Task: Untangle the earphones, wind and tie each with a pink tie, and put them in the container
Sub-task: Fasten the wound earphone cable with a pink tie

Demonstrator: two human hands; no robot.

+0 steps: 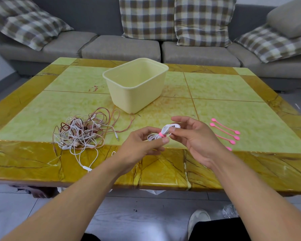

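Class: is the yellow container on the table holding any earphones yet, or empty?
Empty: the container's visible inside shows bare walls; its bottom is hidden.

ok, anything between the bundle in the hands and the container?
Head view: only bare table between the bundle and the container; the tangle lies off to the left.

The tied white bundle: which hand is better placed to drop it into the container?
Probably the right hand: it pinches the bundle near the earbuds, with an open path to the container.
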